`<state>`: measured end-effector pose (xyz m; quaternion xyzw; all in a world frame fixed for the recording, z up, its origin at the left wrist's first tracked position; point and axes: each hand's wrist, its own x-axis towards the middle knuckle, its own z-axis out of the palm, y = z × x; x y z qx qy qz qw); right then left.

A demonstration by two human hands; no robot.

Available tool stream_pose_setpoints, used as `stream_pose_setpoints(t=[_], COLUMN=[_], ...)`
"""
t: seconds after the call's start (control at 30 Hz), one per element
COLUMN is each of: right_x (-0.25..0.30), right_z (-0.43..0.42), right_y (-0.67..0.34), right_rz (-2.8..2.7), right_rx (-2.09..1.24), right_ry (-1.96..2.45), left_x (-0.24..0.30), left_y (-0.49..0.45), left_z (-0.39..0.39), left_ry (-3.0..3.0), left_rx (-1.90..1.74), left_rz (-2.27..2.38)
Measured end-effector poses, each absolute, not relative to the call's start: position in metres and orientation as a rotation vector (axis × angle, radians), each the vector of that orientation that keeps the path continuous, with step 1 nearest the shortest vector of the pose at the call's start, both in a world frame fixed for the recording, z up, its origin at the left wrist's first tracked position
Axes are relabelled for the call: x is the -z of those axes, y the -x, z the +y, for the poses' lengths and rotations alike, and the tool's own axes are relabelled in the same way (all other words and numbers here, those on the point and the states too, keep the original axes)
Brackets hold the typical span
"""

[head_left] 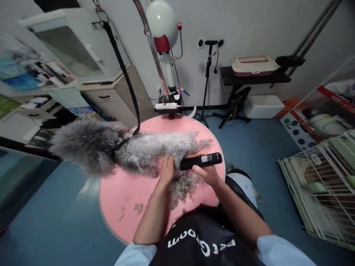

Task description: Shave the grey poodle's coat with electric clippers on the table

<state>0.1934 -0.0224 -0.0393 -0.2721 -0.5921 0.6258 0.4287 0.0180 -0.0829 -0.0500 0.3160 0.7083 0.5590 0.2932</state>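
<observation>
A grey, fluffy dog (155,147) stands on a round pink grooming table (124,207), head to the left, its trunk clipped short and its head still thick with fur. My left hand (167,170) is closed round the dog's hind leg, thumb on top; its other fingers are mostly hidden. In my right hand (206,173) is a black hair clipper (191,162), its front end against the dog's rear. Cut fur (184,186) lies in clumps below the hands. A black leash (122,62) runs from above down to the dog's neck.
A white tube (168,106) lies at the table's far edge, below a white and red dryer (162,22) on a stand. A black tripod (208,74) stands behind. On the right is a wire cage (324,184); cabinets (108,96) stand on the left.
</observation>
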Motion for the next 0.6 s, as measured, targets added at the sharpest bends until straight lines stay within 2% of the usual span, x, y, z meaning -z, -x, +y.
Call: stream_pose_setpoints(t=[0.1, 0.27, 0.4, 0.6], right_x=[0.053, 0.065, 0.069, 0.081], right_z=[-0.011, 0.004, 0.016, 0.042], right_y=[-0.199, -0.201, -0.193, -0.187], right_rz=[-1.432, -0.943, -1.041, -1.091], right_rx=[-1.806, -1.922, -2.065, -2.114], right_ry=[0.645, 0.609, 0.672, 0.668], left_x=[0.049, 0.048, 0.049, 0.046], left_y=[-0.023, -0.034, -0.046, -0.059], left_z=[-0.080, -0.077, -0.073, -0.067], left_ry=[-0.719, -0.597, -0.458, -0.305], left_rx=[-1.512, -1.707, -1.882, -1.912], left_rz=[1.936, 1.895, 1.803, 1.808])
